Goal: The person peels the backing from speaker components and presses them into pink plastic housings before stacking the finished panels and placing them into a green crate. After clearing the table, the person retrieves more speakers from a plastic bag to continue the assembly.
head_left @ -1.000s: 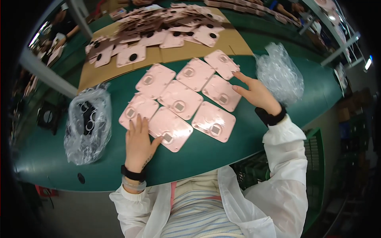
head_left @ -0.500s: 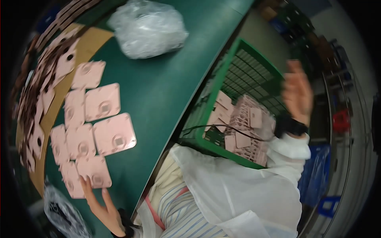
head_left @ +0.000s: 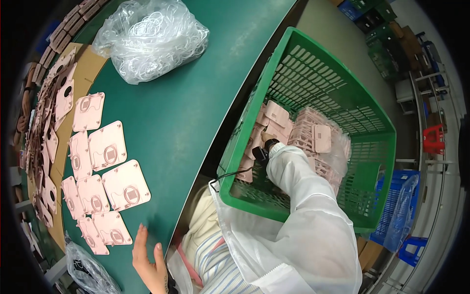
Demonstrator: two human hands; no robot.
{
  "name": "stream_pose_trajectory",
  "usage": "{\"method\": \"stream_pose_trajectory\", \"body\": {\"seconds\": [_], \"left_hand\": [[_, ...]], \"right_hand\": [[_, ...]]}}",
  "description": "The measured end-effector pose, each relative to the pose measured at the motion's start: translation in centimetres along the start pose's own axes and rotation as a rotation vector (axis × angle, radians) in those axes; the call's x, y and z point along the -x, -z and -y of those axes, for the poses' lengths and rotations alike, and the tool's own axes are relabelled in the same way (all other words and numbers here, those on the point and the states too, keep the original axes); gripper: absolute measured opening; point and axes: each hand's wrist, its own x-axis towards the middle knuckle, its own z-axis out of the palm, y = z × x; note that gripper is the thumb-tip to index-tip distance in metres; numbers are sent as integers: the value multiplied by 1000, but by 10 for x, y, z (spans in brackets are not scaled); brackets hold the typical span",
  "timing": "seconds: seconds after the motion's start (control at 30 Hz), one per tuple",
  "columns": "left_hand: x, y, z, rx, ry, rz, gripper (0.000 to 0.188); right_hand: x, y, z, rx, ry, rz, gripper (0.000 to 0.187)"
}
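Note:
Beside the nearest pink plates, my left hand (head_left: pixel 151 264) hovers by the table's front edge with fingers apart, holding nothing. My right arm reaches down into a green plastic basket (head_left: pixel 338 73). There my right hand (head_left: pixel 267 137) is among loose pink plastic plates (head_left: pixel 277 114); its fingers are mostly hidden behind the wrist and a black wristband. On the green table, several square pink plates (head_left: pixel 126 185) with raised round grilles lie in slanting rows, some touching or overlapping.
A clear plastic bag of white looped pieces (head_left: pixel 156 41) sits at the far side of the green table (head_left: pixel 196 112). Pink parts stand packed along a cardboard strip (head_left: pixel 81 78) at left. A dark-filled bag (head_left: pixel 88 267) lies near left. Blue crates (head_left: pixel 395 206) stand beyond the basket.
My right hand has swung from beyond the basket's right side down into it. My left hand has drawn off the nearest plates toward the table edge.

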Motion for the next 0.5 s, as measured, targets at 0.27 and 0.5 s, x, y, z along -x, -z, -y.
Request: {"method": "stream_pose_trajectory", "body": {"seconds": [0.27, 0.5], "left_hand": [[-6, -2, -6, -45, 17, 44, 41], [-5, -2, 9, -110, -6, 47, 43]], "right_hand": [[-23, 2, 2, 493, 48, 30, 55], [2, 26, 18, 633, 205, -113, 53]]}}
